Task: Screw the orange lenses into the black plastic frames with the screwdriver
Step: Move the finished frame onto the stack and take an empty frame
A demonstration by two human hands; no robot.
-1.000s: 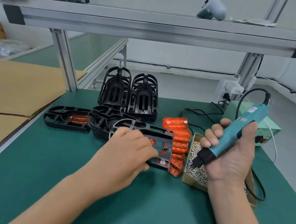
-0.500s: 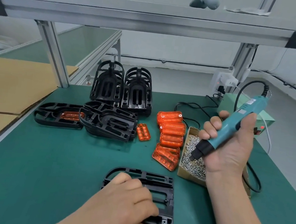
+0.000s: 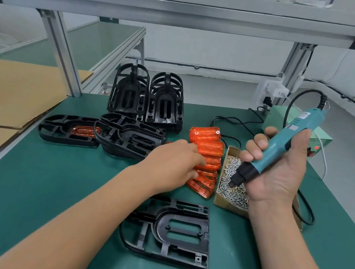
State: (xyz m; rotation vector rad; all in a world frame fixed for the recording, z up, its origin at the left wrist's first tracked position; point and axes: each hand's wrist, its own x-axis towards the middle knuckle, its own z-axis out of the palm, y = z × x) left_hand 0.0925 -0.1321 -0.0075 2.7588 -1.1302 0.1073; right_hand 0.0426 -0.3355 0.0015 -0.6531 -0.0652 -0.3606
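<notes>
A black plastic frame, ribbed and moulded with a U-shaped channel round a rectangular opening, is seen lying flat on the green mat nearest the camera, untouched by either hand. Above it, the left forearm is stretched forward across the mat and the left hand is laid palm-down on a stack of orange lenses, which are glossy, translucent and ridged, with rounded ends. The fingertips are hidden against the stack, so it cannot be told whether a lens is gripped. Just to the right, the right hand is raised with its palm turned toward the camera and its fingers wrapped round a teal electric screwdriver. The tool is held tilted, and its black nose is pointed down over an open cardboard box heaped with small silver screws. Beyond the left hand, a pile of black frames is shown beside a flat frame with a lens fitted. Two further stacks of frames are stood upright behind them. A pale green power unit is placed at the far right, under a brushed aluminium beam.
</notes>
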